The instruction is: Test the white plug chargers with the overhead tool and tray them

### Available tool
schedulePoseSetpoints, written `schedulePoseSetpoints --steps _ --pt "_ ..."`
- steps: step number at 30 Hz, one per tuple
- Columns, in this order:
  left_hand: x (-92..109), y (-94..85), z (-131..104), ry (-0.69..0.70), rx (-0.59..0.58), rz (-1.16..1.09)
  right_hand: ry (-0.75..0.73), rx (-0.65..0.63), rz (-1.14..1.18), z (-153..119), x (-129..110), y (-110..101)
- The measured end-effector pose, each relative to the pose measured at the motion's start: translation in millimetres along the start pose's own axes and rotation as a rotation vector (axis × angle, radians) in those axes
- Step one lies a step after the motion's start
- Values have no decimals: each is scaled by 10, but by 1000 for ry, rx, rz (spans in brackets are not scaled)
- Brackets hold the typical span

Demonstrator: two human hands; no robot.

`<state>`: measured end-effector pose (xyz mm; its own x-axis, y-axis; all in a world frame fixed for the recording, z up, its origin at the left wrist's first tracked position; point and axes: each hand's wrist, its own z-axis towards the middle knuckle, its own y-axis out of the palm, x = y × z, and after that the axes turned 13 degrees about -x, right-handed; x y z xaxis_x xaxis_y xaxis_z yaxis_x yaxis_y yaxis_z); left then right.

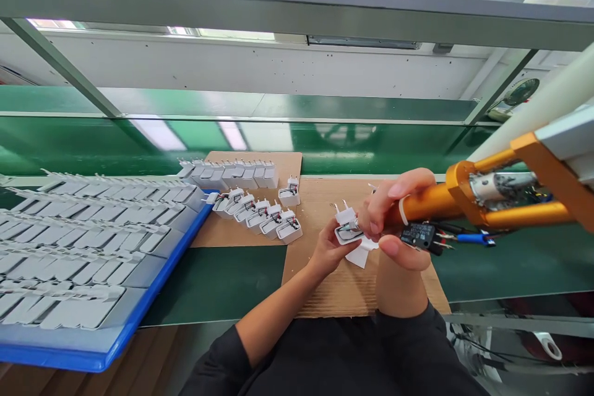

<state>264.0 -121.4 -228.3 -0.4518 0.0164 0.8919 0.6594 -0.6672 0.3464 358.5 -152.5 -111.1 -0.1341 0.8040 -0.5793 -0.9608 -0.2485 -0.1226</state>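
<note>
Over the cardboard in front of me, my left hand (326, 252) grips a white plug adapter (346, 219) between fingers and thumb. Its two prongs point away from me, and its open casing shows parts inside. My right hand (377, 209) is wrapped around an orange metal hand tool (434, 202), whose tip is at the adapter's open side, partly hidden by my fingers. A black microswitch (419, 236) with wires sits on the tool near my right thumb. Under the adapter lies a piece of white paper (358, 256).
Several open adapters (260, 216) with wires showing stand left of my hands, one apart (290, 192). Behind them is a row of white adapters (245, 174). A blue-edged tray (155, 288) with rows of white casings fills the left. A metal rail (297, 9) crosses above.
</note>
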Motion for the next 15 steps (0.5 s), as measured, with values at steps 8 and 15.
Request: schedulePoseSetpoints --steps 8,15 --pt "-42 -8 -16 44 -54 -14 60 9 -72 -17 -40 -14" --pt "-50 -18 4 33 -40 5 25 20 -53 -1 -31 -10"
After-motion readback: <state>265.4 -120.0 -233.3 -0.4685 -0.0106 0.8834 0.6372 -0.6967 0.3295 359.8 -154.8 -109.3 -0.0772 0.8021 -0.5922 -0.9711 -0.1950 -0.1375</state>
